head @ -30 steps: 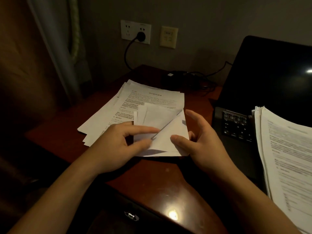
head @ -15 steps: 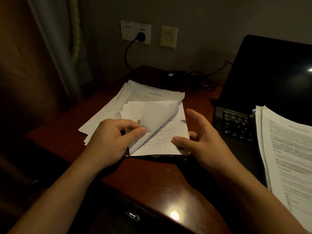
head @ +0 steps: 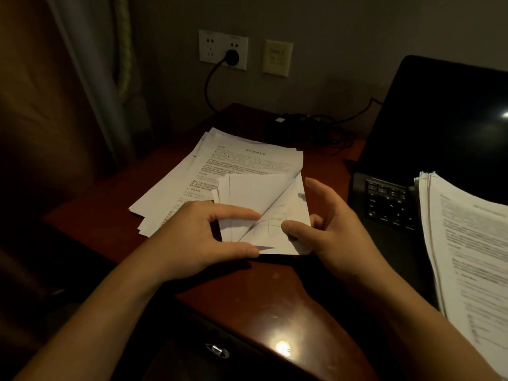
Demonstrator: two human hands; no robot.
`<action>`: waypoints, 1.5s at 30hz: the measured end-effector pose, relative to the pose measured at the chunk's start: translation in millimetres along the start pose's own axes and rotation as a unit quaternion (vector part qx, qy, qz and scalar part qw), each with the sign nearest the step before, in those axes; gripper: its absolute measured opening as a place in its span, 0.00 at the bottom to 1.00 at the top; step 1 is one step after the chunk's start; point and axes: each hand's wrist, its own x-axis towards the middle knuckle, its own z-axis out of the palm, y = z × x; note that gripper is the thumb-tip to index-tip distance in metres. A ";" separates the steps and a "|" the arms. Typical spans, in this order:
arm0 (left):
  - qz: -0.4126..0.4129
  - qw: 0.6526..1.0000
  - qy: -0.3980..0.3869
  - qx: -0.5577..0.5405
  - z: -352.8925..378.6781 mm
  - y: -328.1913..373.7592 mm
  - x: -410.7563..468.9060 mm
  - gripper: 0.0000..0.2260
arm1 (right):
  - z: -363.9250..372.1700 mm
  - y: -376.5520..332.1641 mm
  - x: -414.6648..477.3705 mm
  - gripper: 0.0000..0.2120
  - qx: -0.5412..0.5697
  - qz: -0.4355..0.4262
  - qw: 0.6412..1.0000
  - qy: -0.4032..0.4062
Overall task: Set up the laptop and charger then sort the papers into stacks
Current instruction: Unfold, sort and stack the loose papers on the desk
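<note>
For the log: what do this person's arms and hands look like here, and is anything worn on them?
Both forearms are bare all the way to the frame edge, with no sleeves showing. The left hand and right hand have no gloves. No watch, bracelet or ring can be seen at either wrist or on the fingers, though the dim light could hide something small.

Dim room, work corner: wooden desk (head: 247,298), wall socket (head: 223,49), laptop (head: 439,127), curtain (head: 90,78).
</note>
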 end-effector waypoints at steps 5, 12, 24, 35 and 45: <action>-0.002 0.999 0.025 -0.041 -0.3 -0.9 1.2 0.08 | 2.9 3.6 1.1 0.38 -0.039 -0.011 0.999 0.025; -0.027 0.995 0.084 -0.053 3.8 -0.6 2.9 0.04 | -11.6 0.3 1.9 0.40 0.015 0.010 1.000 -0.013; 0.002 0.997 0.021 -0.076 2.1 -5.2 -0.1 0.16 | -1.2 4.8 0.7 0.35 -0.008 -0.017 1.000 0.020; -0.036 0.994 0.085 -0.061 4.8 -2.9 2.6 0.04 | -12.4 3.2 5.0 0.40 0.008 0.034 0.999 -0.021; -0.046 0.988 0.084 -0.123 5.0 -5.1 2.3 0.08 | -8.2 0.3 1.8 0.38 0.001 0.024 1.000 -0.004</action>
